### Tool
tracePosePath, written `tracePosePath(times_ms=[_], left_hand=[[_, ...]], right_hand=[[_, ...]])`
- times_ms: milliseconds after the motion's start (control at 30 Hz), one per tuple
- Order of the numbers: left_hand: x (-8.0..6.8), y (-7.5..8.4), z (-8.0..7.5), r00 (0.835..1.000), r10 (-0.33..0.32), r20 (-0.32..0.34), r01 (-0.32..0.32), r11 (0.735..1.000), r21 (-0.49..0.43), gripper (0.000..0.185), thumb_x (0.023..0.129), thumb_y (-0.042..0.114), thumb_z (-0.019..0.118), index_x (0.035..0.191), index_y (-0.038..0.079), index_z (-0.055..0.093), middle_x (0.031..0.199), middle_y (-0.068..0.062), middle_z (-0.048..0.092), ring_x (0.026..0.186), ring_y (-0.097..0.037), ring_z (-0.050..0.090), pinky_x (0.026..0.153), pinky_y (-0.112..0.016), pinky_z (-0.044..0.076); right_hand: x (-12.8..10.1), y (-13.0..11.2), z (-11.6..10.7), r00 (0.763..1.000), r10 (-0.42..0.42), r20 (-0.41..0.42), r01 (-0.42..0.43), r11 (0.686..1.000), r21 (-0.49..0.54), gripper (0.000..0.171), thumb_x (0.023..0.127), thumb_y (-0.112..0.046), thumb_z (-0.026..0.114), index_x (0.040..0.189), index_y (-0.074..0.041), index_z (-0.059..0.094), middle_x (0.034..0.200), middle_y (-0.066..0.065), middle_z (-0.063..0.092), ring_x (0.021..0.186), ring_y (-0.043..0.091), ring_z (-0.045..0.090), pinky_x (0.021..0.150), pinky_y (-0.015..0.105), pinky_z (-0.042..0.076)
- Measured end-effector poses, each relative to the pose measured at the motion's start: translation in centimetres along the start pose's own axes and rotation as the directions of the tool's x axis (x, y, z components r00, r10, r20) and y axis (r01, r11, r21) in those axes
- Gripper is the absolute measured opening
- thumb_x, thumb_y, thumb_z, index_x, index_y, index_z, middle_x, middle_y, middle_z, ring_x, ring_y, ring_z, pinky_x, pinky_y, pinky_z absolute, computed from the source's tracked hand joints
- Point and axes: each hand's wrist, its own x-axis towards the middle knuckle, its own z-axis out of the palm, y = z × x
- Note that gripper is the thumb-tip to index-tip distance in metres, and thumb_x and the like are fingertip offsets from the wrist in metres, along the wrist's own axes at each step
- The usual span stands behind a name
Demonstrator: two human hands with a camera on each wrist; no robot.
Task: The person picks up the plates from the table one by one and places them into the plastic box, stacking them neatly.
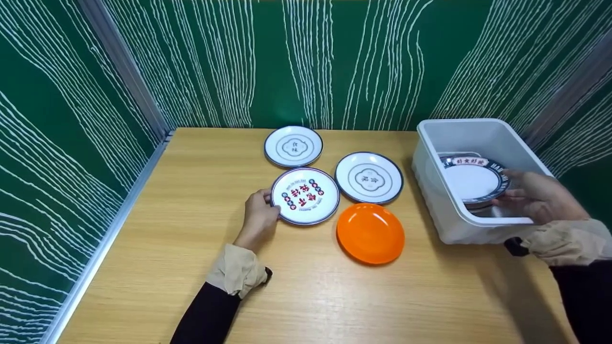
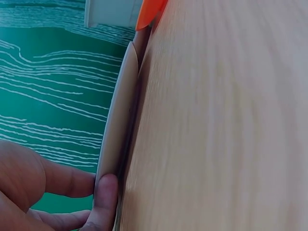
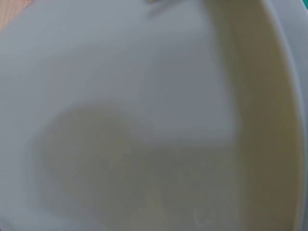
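On the wooden table lies a white plate with red characters. My left hand grips its left rim; in the left wrist view the plate's edge is pinched between my fingers. My right hand reaches into a white plastic bin and holds the right rim of a dark-rimmed white plate on top of a stack there. The right wrist view shows only a blurred white surface.
An orange plate lies just right of the held plate. Two blue-rimmed white plates lie behind it. Green patterned walls close in the back and both sides. Bare tabletop lies along the front edge.
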Motion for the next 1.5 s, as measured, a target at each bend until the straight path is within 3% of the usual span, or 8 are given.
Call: tracePosePath(times_ms=[100,333,467,700,1033,1200,1367,1500], left_hand=[[0.0,0.1,0.0,1.0,-0.016,0.005,0.016,1.0,-0.001,0.053,0.084,-0.019,0.06,0.136,-0.007,0.057,0.117,-0.017,0.062,0.105,-0.025,0.06,0.074,-0.025,0.059],[-0.1,0.2,-0.1,0.999,-0.048,0.004,0.048,0.999,-0.024,0.052,0.085,-0.019,0.06,0.136,-0.005,0.057,0.119,-0.015,0.061,0.104,-0.025,0.061,0.072,-0.026,0.06],[0.0,0.1,-0.2,0.999,-0.049,0.001,0.049,0.999,-0.013,0.051,0.084,-0.018,0.061,0.134,-0.005,0.057,0.118,-0.016,0.06,0.099,-0.024,0.062,0.069,-0.027,0.06],[-0.1,0.2,-0.4,0.999,-0.053,-0.001,0.053,0.999,-0.009,0.056,0.083,-0.018,0.062,0.137,-0.006,0.055,0.117,-0.018,0.062,0.085,-0.023,0.065,0.062,-0.026,0.059],[-0.1,1.2,-0.8,0.998,-0.069,0.014,0.07,0.987,-0.142,0.048,0.086,-0.01,0.059,0.134,-0.006,0.059,0.102,-0.016,0.067,0.072,-0.017,0.065,0.065,-0.03,0.062],[-0.4,1.6,-1.3,0.996,-0.086,0.038,0.093,0.955,-0.282,0.044,0.087,-0.008,0.06,0.131,-0.006,0.059,0.103,-0.016,0.063,0.07,-0.021,0.068,0.067,-0.038,0.064],[-0.8,2.2,-1.8,0.997,-0.077,0.027,0.082,0.937,-0.34,0.037,0.091,-0.004,0.06,0.128,-0.006,0.059,0.104,-0.018,0.065,0.068,-0.021,0.068,0.077,-0.048,0.063],[-1.1,2.8,-2.3,0.998,-0.054,0.036,0.064,0.921,-0.384,0.039,0.09,-0.005,0.06,0.129,-0.006,0.059,0.103,-0.018,0.064,0.069,-0.02,0.067,0.071,-0.04,0.064]], right_hand=[[0.1,0.2,0.0,0.996,-0.058,-0.071,0.053,0.996,-0.072,0.076,0.106,-0.022,0.056,0.16,-0.045,0.007,0.127,0.006,0.043,0.115,0.022,0.052,0.095,0.038,0.058],[0.3,0.2,0.2,0.998,-0.06,0.016,0.062,0.994,-0.093,0.075,0.107,-0.037,0.05,0.159,-0.044,-0.004,0.159,0.017,0.019,0.15,0.031,0.021,0.113,0.042,0.044],[0.2,0.3,0.3,0.995,-0.023,0.095,0.039,0.985,-0.166,0.081,0.108,-0.044,0.042,0.157,-0.04,-0.022,0.169,0.017,-0.008,0.153,0.037,0.007,0.121,0.047,0.032],[0.3,0.2,0.4,0.986,-0.003,0.168,0.044,0.97,-0.24,0.082,0.109,-0.047,0.036,0.158,-0.028,-0.028,0.167,0.021,-0.018,0.154,0.04,-0.001,0.125,0.048,0.02],[-0.6,0.3,0.8,0.988,-0.091,0.124,0.129,0.93,-0.344,0.079,0.108,-0.049,0.034,0.162,-0.021,-0.017,0.168,0.02,-0.012,0.154,0.043,0.003,0.125,0.052,0.018],[-1.7,-0.1,2.0,0.979,-0.195,0.066,0.204,0.869,-0.451,0.08,0.108,-0.051,0.033,0.163,-0.012,-0.01,0.168,0.026,-0.004,0.151,0.046,0.018,0.12,0.047,0.034],[-3.2,-0.1,3.9,0.933,-0.357,0.052,0.313,0.729,-0.608,0.081,0.107,-0.054,0.033,0.163,-0.002,0.005,0.154,0.025,0.029,0.127,0.03,0.046,0.097,0.03,0.055],[-4.4,0.3,6.4,0.878,-0.475,0.062,0.424,0.711,-0.561,0.072,0.107,-0.05,0.042,0.162,-0.01,0.021,0.133,0.0,0.048,0.117,0.014,0.051,0.094,0.021,0.054]])
